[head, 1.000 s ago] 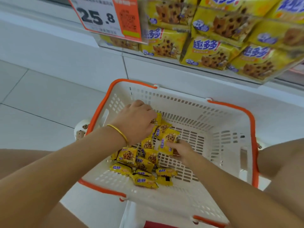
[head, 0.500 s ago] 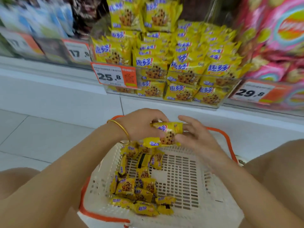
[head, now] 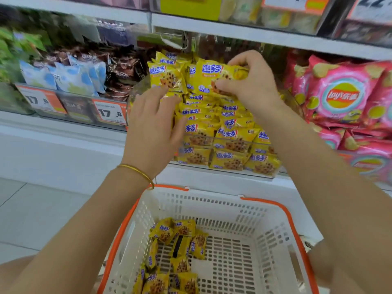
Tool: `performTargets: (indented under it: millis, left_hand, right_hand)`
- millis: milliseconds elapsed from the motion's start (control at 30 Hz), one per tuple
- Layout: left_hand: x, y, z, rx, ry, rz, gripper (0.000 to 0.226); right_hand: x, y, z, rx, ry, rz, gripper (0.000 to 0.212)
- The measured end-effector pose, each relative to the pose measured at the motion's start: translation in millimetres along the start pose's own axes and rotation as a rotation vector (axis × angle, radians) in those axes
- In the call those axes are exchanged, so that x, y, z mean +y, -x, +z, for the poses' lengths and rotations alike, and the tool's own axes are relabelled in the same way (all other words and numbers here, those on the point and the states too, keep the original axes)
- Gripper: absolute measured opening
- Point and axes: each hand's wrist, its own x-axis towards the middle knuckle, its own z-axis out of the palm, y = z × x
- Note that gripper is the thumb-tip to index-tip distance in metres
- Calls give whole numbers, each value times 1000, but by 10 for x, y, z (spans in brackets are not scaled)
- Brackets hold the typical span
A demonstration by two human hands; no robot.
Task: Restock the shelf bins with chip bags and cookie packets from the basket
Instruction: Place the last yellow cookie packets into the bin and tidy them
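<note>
My right hand (head: 252,81) pinches a yellow cookie packet (head: 209,76) above the shelf bin (head: 273,177), which is piled with several like packets. My left hand (head: 154,126) has straight, spread fingers at the bin's left side, its fingertips touching packets in the pile. Below, the white basket with an orange rim (head: 277,211) holds several more yellow cookie packets (head: 169,232) along its left side.
Pink chip bags (head: 341,96) fill the bin to the right. Blue-and-white and brown packets (head: 72,77) lie in the bin to the left, behind 17.8 price tags (head: 110,112). Another shelf runs above. White tiled floor lies to the left of the basket.
Both hands rose from the basket to the shelf bin. The right hand now holds the packet over the pile, and the left hand has let go and spread at the pile's left.
</note>
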Motion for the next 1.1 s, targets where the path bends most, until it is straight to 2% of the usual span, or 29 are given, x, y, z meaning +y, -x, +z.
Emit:
performTargets:
  millis: [167,300,367,533,667,800,900,967,1000,1033,1100]
  left_hand:
    - [-86,125,143,-147,-110,-16,43]
    - [-98,137,181,-152,-125,-26,45]
    - [-98,136,196,-146,-125,-25,45]
    - [-104,143,204,-161,-124,-33,46]
    - [-105,154,171,-157,-98,-26,47]
    - [-2,240,36,-32,-30,55,38]
    - [145,446,-60,-15,-18,116,30]
    - [182,657,-29,-173,-50,151,28]
    - [174,777,20,-280,-72,155,29]
    - [158,891,77,-387,-91,147,31]
    - [110,1106,203,-562,-116,115,35]
  right_hand:
    - [164,-410,283,7,167,-25,36]
    - [295,-490,394,46,348,-57,37]
    - [302,-494,424,50,338,-47,37]
    - [304,-497,461,-44,449,-125,38]
    - [284,-502,361,-154,565,-128,48]
    - [166,-313,181,-109,567,-165,59]
    - [-15,229,-73,-48,358,-219,36]
    - [4,736,-169,-147,119,-194,24]
    - [106,960,-143,-254,50,-126,21]
    - [282,1152,-56,-390,36,-31,18]
    - [811,1443,236,-681,163,140,7]
